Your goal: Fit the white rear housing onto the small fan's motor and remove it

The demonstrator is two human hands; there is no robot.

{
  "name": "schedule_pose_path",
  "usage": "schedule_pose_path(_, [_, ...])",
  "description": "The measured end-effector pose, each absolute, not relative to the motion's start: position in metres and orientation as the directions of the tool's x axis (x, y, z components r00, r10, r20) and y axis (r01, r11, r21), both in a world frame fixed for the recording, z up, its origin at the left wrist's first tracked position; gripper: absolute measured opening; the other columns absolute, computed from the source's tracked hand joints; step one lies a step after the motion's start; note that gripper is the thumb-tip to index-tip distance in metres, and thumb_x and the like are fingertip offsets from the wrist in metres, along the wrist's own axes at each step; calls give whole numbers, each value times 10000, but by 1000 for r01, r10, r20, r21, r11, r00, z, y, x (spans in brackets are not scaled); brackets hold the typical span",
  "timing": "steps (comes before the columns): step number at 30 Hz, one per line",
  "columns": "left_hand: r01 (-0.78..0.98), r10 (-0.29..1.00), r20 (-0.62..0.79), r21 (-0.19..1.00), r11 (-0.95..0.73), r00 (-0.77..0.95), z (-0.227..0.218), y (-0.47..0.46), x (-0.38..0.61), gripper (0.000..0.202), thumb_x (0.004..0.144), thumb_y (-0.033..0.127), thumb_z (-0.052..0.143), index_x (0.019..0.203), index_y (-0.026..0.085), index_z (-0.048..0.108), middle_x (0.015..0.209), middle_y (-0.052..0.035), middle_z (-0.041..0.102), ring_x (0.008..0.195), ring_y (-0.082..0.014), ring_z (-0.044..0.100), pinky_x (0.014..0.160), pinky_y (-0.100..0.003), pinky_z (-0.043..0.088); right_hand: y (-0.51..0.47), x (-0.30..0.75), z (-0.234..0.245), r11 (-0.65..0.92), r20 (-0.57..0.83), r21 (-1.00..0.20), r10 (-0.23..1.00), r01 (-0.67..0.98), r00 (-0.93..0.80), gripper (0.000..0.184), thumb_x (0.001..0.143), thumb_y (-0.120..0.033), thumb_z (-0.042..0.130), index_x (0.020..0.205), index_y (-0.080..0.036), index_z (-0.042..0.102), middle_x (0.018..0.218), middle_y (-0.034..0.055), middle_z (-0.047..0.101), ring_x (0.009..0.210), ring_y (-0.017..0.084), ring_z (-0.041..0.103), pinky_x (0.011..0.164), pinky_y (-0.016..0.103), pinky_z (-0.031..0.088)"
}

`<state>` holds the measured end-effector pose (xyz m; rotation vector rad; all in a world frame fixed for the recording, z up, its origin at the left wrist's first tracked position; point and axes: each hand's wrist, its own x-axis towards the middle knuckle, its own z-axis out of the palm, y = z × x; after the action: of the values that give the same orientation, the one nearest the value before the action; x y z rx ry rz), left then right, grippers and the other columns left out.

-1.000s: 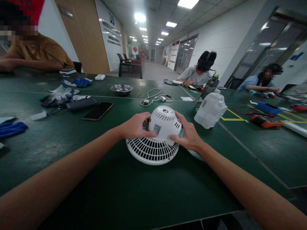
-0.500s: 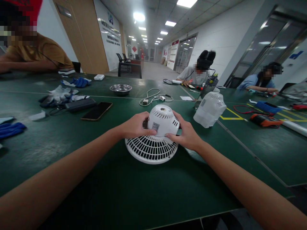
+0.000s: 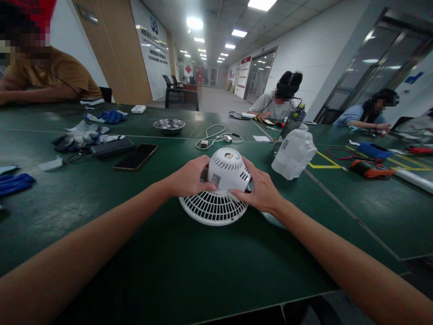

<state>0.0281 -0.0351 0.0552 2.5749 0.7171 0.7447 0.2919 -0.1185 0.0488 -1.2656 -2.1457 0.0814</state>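
Note:
A white fan motor housing [image 3: 227,169] with vent slots and a small printed label sits over a round white fan grille [image 3: 216,212] on the green table. My left hand [image 3: 192,177] grips the housing's left side, thumb on its front near the label. From the right, my right hand [image 3: 262,187] clasps the other side, its thumb across the lower front edge. The remaining fingers of both hands are partly hidden behind the housing. Beyond the housing lies a pale cable [image 3: 218,139] with a plug. Whether housing and grille are joined I cannot tell.
To the right stand a translucent white plastic part [image 3: 293,155] and a dark bottle [image 3: 293,119]. A phone [image 3: 135,157], a dark case [image 3: 112,148], gloves [image 3: 81,135] and a metal bowl [image 3: 169,126] lie left. An orange multimeter [image 3: 371,169] is far right. Several people sit around the table.
The grille's near rim sits slightly higher in view, and the housing is turned or tilted a little. Both hands keep their hold on the housing.

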Motion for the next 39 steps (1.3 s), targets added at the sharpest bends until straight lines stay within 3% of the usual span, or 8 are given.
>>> schedule_pose_path(3, [335, 557, 453, 481, -810, 696, 51, -32, 27, 642, 877, 359, 692, 1454, 169, 483, 1359, -180, 632, 1218, -350, 623, 1048, -576, 478, -119, 292, 48, 519, 472, -385, 821, 763, -320, 1109, 798, -607, 732, 1648, -242, 121, 1408, 172, 624, 1157, 414, 669, 977, 669, 531])
schedule_pose_path(6, [241, 555, 438, 588, -772, 707, 50, -33, 25, 862, 906, 322, 657, 1625, 262, 185, 1463, -164, 574, 1302, -347, 592, 1100, -597, 451, -120, 293, 49, 556, 402, -505, 829, 661, -390, 1001, 886, -526, 645, 1645, -281, 40, 1106, 80, 750, 794, 283, 730, 783, 545, 616])
schedule_pose_path(11, [168, 473, 472, 554, -816, 744, 49, -41, 31, 1337, 687, 451, 880, 1639, 313, -48, 1642, -212, 315, 1424, -477, 433, 1142, -681, 370, -120, 294, 50, 611, 394, -546, 791, 573, -469, 952, 862, -380, 645, 1627, -308, 83, 919, 12, 734, 635, 215, 665, 636, 442, 604])
schedule_pose_path(19, [241, 499, 539, 478, -844, 679, 52, -57, 43, 1205, 665, 409, 856, 1580, 323, 78, 1559, -188, 388, 1279, -427, 546, 1060, -592, 477, -121, 291, 54, 580, 371, -563, 814, 589, -447, 958, 845, -371, 636, 1635, -306, 98, 926, 18, 729, 672, 223, 666, 716, 476, 609])
schedule_pose_path(26, [223, 491, 490, 507, -832, 720, 51, -52, 37, 1157, 679, 466, 859, 1552, 331, 111, 1566, -192, 373, 1316, -431, 516, 1083, -598, 454, -123, 292, 57, 570, 358, -574, 820, 587, -446, 922, 828, -359, 648, 1611, -308, 165, 863, -10, 701, 654, 201, 648, 707, 440, 604])
schedule_pose_path(32, [243, 515, 496, 512, -824, 699, 45, -43, 35, 1143, 657, 567, 878, 1544, 324, 200, 1556, -178, 412, 1326, -431, 514, 1096, -595, 442, -119, 294, 52, 599, 400, -512, 800, 615, -446, 946, 847, -460, 696, 1617, -330, 161, 1108, 60, 714, 797, 242, 677, 784, 486, 595])
schedule_pose_path(36, [372, 567, 516, 437, -819, 642, 42, -49, 39, 977, 800, 532, 783, 1577, 308, 235, 1433, -169, 522, 1201, -384, 600, 1007, -583, 500, -116, 290, 48, 607, 521, -426, 771, 671, -366, 1079, 758, -586, 795, 1616, -346, 186, 1566, 129, 461, 1213, 381, 609, 1028, 627, 496])
schedule_pose_path(39, [391, 567, 524, 416, -821, 635, 43, -53, 40, 942, 853, 518, 726, 1613, 303, 210, 1405, -161, 547, 1140, -354, 628, 991, -567, 512, -115, 288, 47, 589, 545, -437, 775, 680, -321, 1101, 749, -497, 810, 1619, -373, 148, 1642, 103, 360, 1326, 410, 537, 1083, 654, 454])
